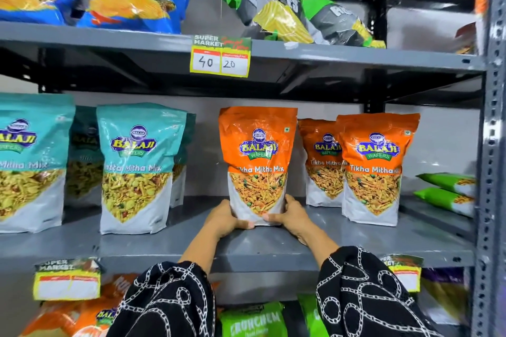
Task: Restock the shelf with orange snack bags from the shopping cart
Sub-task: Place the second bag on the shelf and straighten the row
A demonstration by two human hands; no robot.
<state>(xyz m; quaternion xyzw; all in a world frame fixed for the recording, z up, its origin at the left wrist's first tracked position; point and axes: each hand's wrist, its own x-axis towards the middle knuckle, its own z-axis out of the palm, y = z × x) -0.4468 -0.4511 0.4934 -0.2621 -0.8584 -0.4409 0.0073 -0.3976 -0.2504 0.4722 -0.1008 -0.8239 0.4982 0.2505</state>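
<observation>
Both hands, left (228,217) and right (290,215), clasping the Tikha Mitha Mix bag (257,161) low at its base, upright on the middle shelf (273,246), label outward, matching orange bags (375,167) right.

You face a grey metal shelf (273,246) in a slotted-post rack. On its deck stand, from your left, teal stand-up snack pouches (137,167) in rows, then an upright orange stand-up snack pouch (257,156) gripped at its base by your left hand (224,217) and right hand (290,215). Two more orange pouches (375,167) stand just beside it. Green packets (446,190) lie stacked at far right.
</observation>
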